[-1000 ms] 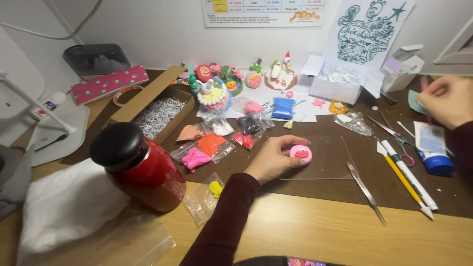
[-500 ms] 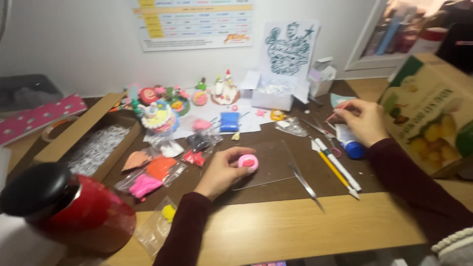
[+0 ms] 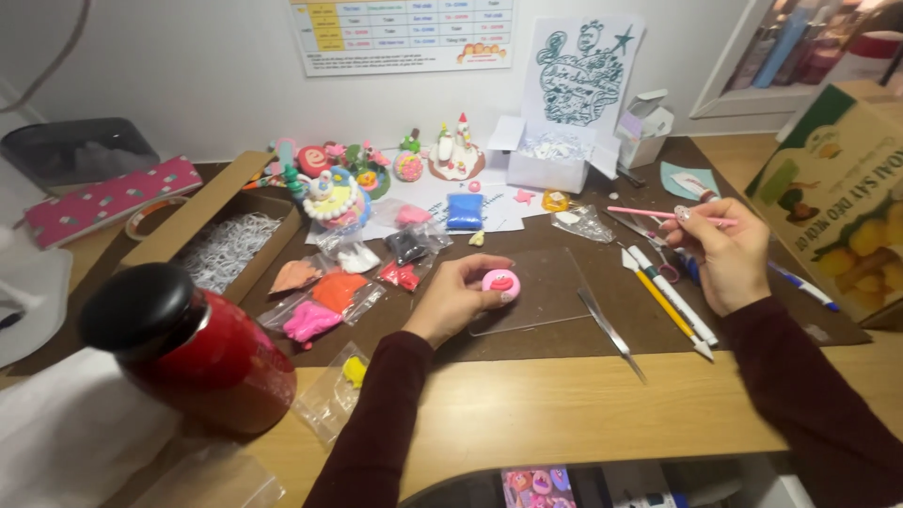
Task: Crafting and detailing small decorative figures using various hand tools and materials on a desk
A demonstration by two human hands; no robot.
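A person's left hand [image 3: 458,299] rests on a dark brown mat [image 3: 564,320] at a wooden desk [image 3: 564,414], its fingers curled narrowly around a small pink clay piece [image 3: 500,281]. The piece is a rounded, glossy pink lump with a red mouth-like shape on its upper face; it sits pinched between the thumb above and the fingertips below, at the near edge of a clear plastic sheet [image 3: 546,287] that lies just beyond the fingertips.

The right hand [image 3: 726,256] is raised over the mat, well apart from the left, fingers closed on a thin pink modelling stick [image 3: 649,214] that juts out level from the fingertips toward the left hand's side. Just below those fingers lie a yellow-handled tool [image 3: 658,299] and a white-handled tool [image 3: 673,296] side by side, and a metal blade tool [image 3: 611,334] lies between the two hands.

Beyond the left fingers, small clear bags of coloured clay [image 3: 324,296] in orange, pink, red and black are scattered, with a blue clay block [image 3: 465,211] farther off. A row of finished clay figures [image 3: 376,169] stands at the wall. A red flask with a black lid [image 3: 188,348] stands near the left forearm, beside an open cardboard box of shredded paper [image 3: 221,246].
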